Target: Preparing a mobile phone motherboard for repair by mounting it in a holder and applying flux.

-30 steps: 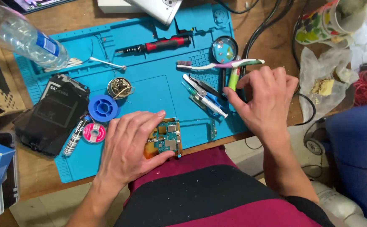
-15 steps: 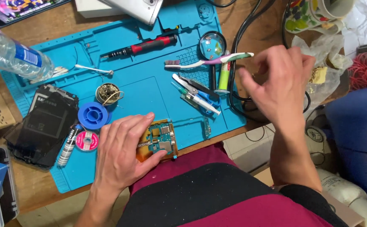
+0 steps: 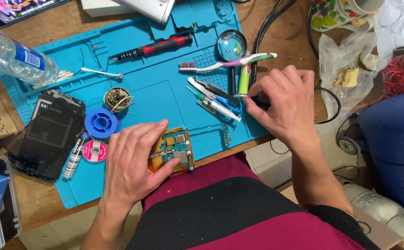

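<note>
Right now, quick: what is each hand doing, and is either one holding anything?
Left hand: fingers spread flat, pressing the circuit board onto the blue mat.
Right hand: fingertips pinched near the green tube; grip unclear.

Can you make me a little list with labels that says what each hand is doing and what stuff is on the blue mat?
Left hand: rests flat on a small circuit board
Right hand: fingertips pinch a dark thing beside the green tube
Mat: blue, on a wooden table
Tools: red-handled screwdriver, toothbrush, magnifier
Left side: blue spool, dark phone, plastic bottle
</note>
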